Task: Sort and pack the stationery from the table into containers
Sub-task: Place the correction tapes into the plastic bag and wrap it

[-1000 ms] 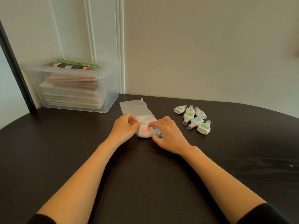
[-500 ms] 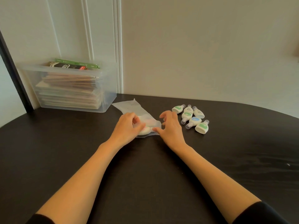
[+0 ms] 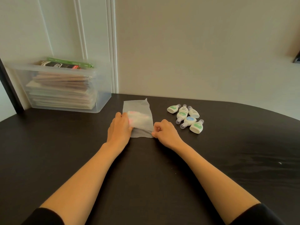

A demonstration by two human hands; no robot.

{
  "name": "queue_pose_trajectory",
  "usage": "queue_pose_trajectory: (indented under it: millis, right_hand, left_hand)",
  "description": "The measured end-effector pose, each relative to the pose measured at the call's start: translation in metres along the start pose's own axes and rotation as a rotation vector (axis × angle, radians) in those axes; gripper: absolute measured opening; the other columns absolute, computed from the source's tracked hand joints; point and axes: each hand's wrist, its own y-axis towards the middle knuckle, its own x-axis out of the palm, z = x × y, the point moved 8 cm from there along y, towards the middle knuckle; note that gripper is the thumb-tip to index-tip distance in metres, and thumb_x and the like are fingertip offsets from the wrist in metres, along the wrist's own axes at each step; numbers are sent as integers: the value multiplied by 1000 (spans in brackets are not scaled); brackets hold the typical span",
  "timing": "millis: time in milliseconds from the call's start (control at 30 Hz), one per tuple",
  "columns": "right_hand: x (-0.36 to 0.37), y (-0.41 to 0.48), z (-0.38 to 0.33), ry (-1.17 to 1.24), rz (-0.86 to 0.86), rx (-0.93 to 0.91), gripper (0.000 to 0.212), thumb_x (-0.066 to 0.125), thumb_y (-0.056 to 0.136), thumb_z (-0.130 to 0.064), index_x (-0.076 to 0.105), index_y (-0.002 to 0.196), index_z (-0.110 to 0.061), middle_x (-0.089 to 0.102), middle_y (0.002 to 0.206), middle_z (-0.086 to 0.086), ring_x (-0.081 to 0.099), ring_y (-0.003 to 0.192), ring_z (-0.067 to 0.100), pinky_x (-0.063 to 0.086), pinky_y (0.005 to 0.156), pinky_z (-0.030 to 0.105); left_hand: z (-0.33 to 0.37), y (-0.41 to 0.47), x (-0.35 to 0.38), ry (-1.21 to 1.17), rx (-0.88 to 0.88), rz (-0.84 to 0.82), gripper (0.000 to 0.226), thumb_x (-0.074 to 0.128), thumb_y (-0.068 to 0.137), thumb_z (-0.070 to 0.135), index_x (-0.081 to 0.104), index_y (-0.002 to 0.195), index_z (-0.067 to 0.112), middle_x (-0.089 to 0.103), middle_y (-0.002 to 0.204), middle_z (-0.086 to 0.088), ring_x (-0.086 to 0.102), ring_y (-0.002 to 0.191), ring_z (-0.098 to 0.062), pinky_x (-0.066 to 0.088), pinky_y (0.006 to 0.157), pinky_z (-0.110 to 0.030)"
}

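- Table (image 3: 146, 176): dark top. Its far edge meets the wall, then curves away toward 3 o'clock. Bare surface lies at 6 o'clock between the forearms and widely at 4 o'clock.
- Clear bin (image 3: 103, 101): stands at 10 o'clock from the bag against the wall, apart from the bag's far corner.
- Frosted bag (image 3: 139, 109): lies flat at the centre of the table, long axis running 12 to 6 o'clock. Blurred white and pink items show through its middle.
- Left hand (image 3: 119, 129): lies over the bag's edge at 9 o'clock, fingers reaching forward. Blur hides whether it presses or pinches, so its grip cannot be told.
- Right hand (image 3: 165, 133): fingers curled, thumb and forefinger pinching the bag's near corner at 5 o'clock.
- White dispensers (image 3: 189, 120): six in a loose cluster at 3 o'clock from the bag, just beyond the right hand and apart from it. Five carry green labels and one blue; their print is too small to read.
- Black pack (image 3: 58, 64): lies on top of the bin's stacked packets (image 3: 61, 88) and shows what looks like "0.5". The lettering on the green pack (image 3: 69, 61) behind it is illegible.
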Motion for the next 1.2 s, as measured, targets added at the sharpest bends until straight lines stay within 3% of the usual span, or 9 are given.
queue_pose_trajectory:
  millis: [133, 233, 300, 367, 567, 800, 933, 1067, 1200]
  right_hand:
    - [-11, -9, 5, 82, 67, -1, 15, 56, 87, -24, 55, 76, -15, 50, 94, 1, 50, 92, 18, 37, 73, 25]
    - [-54, -18, 30, 116, 419, 99, 19, 51, 85, -19, 66, 96, -12, 57, 109, 5, 51, 108, 22, 40, 84, 30]
    - [-74, -24, 54, 17, 515, 248, 36, 46, 87, -15, 59, 120, -17, 43, 133, 9, 36, 125, 28, 32, 99, 36]
    - [-78, -30, 79, -70, 409, 413, 45, 42, 90, -17, 46, 135, -22, 27, 145, 10, 23, 133, 31, 25, 106, 41]
    - [-75, -31, 94, -125, 325, 418, 33, 47, 87, -14, 51, 120, -10, 44, 121, 15, 42, 110, 31, 36, 80, 33]
    - [-74, -33, 81, -121, 273, 330, 36, 60, 82, -23, 48, 114, -12, 45, 117, 11, 48, 96, 29, 35, 77, 31]
    - [-63, -33, 67, -83, 115, 249, 44, 64, 81, -30, 53, 120, -13, 46, 122, 9, 48, 108, 26, 36, 79, 27]
    - [-50, -30, 45, -240, -71, 138, 45, 67, 80, -43, 62, 101, -3, 55, 96, 8, 51, 86, 21, 33, 58, 23]
    - [-52, -34, 28, -343, 18, 65, 39, 59, 87, -41, 55, 104, -6, 59, 97, 8, 53, 85, 23, 40, 67, 30]
  left_hand:
    - [10, 1, 6, -39, 42, -15, 20, 46, 95, 18, 46, 108, 3, 44, 110, -12, 50, 90, -27, 39, 71, -31]
    - [19, 1, 13, -96, 85, -62, 14, 46, 95, 15, 47, 106, 5, 44, 112, -11, 50, 92, -26, 42, 77, -32]
    - [24, 1, 17, -123, 110, -79, 13, 46, 94, 10, 47, 107, 6, 44, 114, -10, 50, 93, -25, 41, 76, -30]
    - [30, 1, 21, -137, 127, -85, 25, 45, 92, 3, 44, 116, 9, 42, 119, -9, 50, 98, -25, 40, 76, -30]
    - [22, 3, 23, -259, 14, -112, 59, 53, 80, -9, 34, 131, 13, 36, 123, -8, 41, 113, -22, 36, 80, -25]
    - [5, -1, 8, -298, -44, -17, 5, 61, 86, 15, 56, 85, 14, 37, 102, -1, 47, 90, -18, 35, 76, -23]
    - [7, -1, 12, -309, -15, -41, 10, 58, 89, 16, 59, 80, 13, 45, 100, -3, 50, 88, -17, 37, 76, -25]
    - [6, -3, 11, -324, -34, -24, 11, 56, 91, 18, 61, 83, 12, 48, 97, -2, 50, 87, -14, 37, 76, -25]
    - [9, -5, 10, -316, -13, -15, 19, 50, 94, 16, 65, 92, 5, 50, 95, -2, 48, 85, -15, 36, 73, -26]
